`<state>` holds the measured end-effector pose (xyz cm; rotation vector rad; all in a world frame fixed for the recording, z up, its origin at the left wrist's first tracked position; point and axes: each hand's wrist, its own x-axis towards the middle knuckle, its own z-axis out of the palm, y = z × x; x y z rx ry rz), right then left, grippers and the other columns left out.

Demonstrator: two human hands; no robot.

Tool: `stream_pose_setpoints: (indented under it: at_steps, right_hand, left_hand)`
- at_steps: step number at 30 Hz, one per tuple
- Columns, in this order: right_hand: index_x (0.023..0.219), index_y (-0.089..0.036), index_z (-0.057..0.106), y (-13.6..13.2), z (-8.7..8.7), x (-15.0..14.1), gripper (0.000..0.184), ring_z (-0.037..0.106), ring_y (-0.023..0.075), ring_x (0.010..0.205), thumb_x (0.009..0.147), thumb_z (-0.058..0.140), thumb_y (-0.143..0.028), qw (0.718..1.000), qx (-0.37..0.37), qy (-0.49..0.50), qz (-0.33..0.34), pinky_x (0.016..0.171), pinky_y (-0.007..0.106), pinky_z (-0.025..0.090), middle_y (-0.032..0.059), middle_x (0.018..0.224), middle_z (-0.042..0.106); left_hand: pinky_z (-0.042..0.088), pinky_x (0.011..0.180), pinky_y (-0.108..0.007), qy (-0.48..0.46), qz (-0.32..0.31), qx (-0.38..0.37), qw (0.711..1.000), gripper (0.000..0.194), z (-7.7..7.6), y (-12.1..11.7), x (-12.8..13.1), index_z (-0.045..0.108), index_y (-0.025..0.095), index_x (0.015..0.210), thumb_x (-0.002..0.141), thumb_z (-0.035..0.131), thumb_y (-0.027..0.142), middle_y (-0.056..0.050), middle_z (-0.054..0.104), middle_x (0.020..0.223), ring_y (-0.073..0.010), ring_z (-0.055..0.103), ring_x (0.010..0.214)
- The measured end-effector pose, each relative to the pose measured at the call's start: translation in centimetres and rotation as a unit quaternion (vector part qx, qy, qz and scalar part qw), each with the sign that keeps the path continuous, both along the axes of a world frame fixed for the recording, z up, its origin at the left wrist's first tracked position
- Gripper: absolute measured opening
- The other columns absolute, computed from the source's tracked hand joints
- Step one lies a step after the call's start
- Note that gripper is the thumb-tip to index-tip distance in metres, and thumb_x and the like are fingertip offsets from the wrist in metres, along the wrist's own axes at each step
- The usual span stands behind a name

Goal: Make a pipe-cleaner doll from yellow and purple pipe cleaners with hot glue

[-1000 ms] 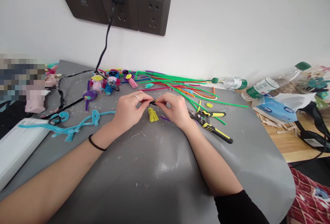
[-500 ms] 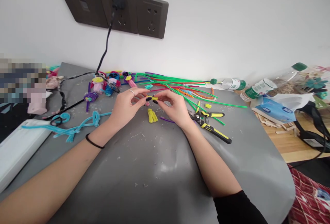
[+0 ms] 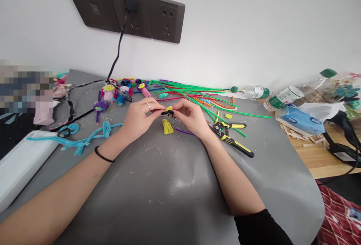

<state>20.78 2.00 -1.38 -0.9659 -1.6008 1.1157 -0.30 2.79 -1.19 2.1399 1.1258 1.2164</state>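
Fingertips of left hand and right hand pinch a small yellow piece; yellow bundle lies just nearer, pliers off right.

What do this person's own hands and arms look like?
The left hand has a silvery ring and a thin black wristband. The right hand shows no jewellery; a black sleeve appears further up that arm. Both thumbnails look dark.
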Motion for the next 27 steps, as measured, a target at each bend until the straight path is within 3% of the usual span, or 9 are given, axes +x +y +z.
stream_pose_setpoints:
  at_steps: [6, 14, 22, 27]
  right_hand:
    - [0.085, -0.021, 0.062, -0.1, 0.3, 0.1, 0.032, 0.068, 0.0156, 0.078, 0.087, 0.077, -0.05, 1.0, -0.002, 0.001, 0.017, 0.078, 0.032, 0.058, 0.0012, 0.085, 0.072]
    - [0.085, -0.023, 0.064, -0.3, 0.4, 0.0, 0.035, 0.07, 0.0175, 0.079, 0.086, 0.079, -0.055, 0.999, -0.006, 0.04, 0.025, 0.079, 0.034, 0.058, 0.0011, 0.084, 0.072]
    - [0.087, -0.023, 0.065, -0.6, 0.6, -0.3, 0.025, 0.072, 0.0176, 0.079, 0.089, 0.078, -0.044, 0.997, 0.016, 0.065, 0.027, 0.081, 0.035, 0.06, 0.0015, 0.084, 0.074]
    - [0.085, -0.022, 0.063, -0.7, 0.9, -0.5, 0.027, 0.071, 0.017, 0.076, 0.087, 0.078, -0.045, 0.997, 0.011, 0.07, 0.029, 0.079, 0.035, 0.06, 0.0015, 0.081, 0.073]
  left_hand:
    - [0.057, 0.073, -0.03, -0.007, -0.019, 0.05, 0.999, 0.022, -0.1, 0.1, 0.0, 0.082, 0.022, 0.09, 0.098, 0.064, 0.032, -0.006, 0.078, 0.088, -0.0186, 0.071, 0.079]
    - [0.051, 0.058, -0.026, -0.042, -0.011, 0.063, 0.997, 0.022, -0.7, 0.0, 0.3, 0.082, 0.021, 0.09, 0.099, 0.063, 0.029, -0.006, 0.076, 0.084, -0.016, 0.068, 0.072]
    - [0.055, 0.059, -0.027, -0.189, 0.01, 0.008, 0.982, 0.022, -0.3, -0.5, 1.2, 0.081, 0.023, 0.085, 0.092, 0.075, 0.043, -0.004, 0.074, 0.084, -0.0165, 0.067, 0.076]
    - [0.05, 0.051, -0.027, -0.309, -0.007, -0.11, 0.945, 0.033, -1.3, -0.1, 1.9, 0.079, 0.023, 0.082, 0.08, 0.086, 0.055, -0.002, 0.07, 0.08, -0.0138, 0.061, 0.063]
